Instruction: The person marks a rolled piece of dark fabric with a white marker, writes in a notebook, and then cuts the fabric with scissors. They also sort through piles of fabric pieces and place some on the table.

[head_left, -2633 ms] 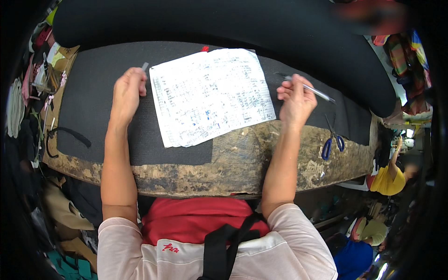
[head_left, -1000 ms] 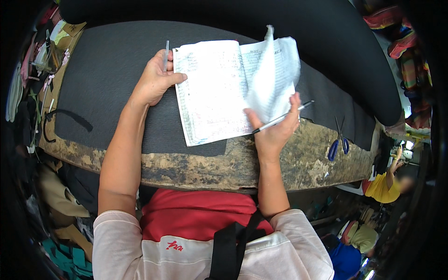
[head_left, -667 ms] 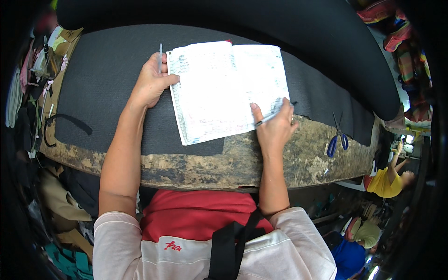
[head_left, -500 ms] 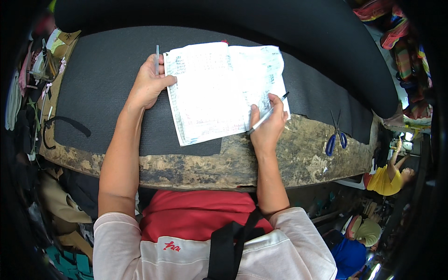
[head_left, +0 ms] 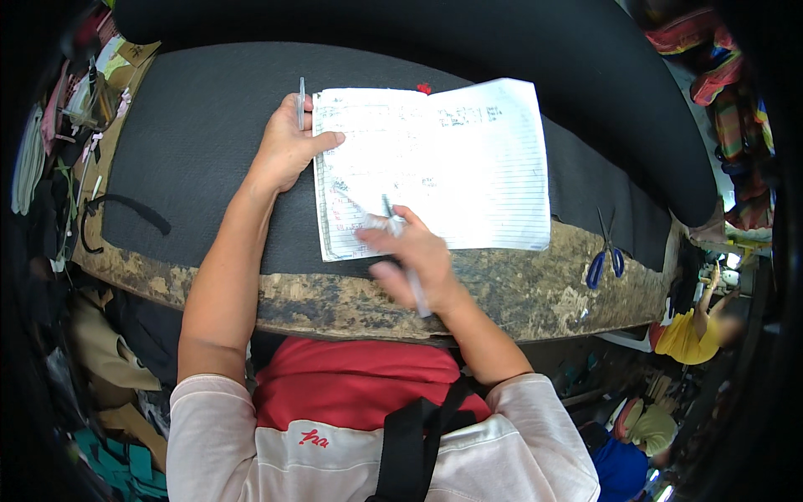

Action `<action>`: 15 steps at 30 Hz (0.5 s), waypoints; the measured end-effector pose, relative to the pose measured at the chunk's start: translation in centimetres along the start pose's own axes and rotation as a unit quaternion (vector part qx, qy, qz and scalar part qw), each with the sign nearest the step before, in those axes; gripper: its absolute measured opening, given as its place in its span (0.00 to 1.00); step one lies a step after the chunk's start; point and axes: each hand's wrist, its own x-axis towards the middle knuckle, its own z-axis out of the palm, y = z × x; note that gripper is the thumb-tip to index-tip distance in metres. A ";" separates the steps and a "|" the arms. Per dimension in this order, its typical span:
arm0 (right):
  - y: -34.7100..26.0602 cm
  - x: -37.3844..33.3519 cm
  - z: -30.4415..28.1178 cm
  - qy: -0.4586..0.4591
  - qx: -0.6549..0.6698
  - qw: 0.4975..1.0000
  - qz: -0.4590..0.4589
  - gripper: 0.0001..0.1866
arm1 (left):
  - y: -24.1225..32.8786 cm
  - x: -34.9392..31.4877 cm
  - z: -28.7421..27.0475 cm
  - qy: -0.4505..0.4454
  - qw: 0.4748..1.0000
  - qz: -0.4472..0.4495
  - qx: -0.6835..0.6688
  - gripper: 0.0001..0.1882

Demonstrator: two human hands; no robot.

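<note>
An open notebook (head_left: 493, 184) lies on dark grey ribbed fabric, its lower right part over the bare wood. Handwriting fills much of its left page; the right page is lined, with a few written lines near the top. My left hand (head_left: 288, 151) grips the left edge, thumb on the page. A slim translucent stick (head_left: 302, 105) pokes up from the fingers of that hand; its kind is unclear. Over the lower left page, my right hand (head_left: 422, 255) is smeared by motion. It holds a pen (head_left: 420, 297), whose pale barrel slants down toward the table edge.
Blue-handled scissors (head_left: 605, 255) rest at the right on the worn wooden table (head_left: 335, 301). A large black fabric roll (head_left: 602, 92) spans the far side. A curved black strip (head_left: 134, 209) lies at the left. Another person in yellow (head_left: 690, 336) is off to the right.
My right hand has swung left and down, from the right page to the lower left page. A different, mostly unwritten right page now shows. The notebook and my left hand have shifted slightly right.
</note>
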 end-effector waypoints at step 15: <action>5.2 8.0 2.2 0.307 0.354 0.854 0.225 0.15 | 0.3 -0.3 0.0 -0.033 0.996 0.019 0.084 0.29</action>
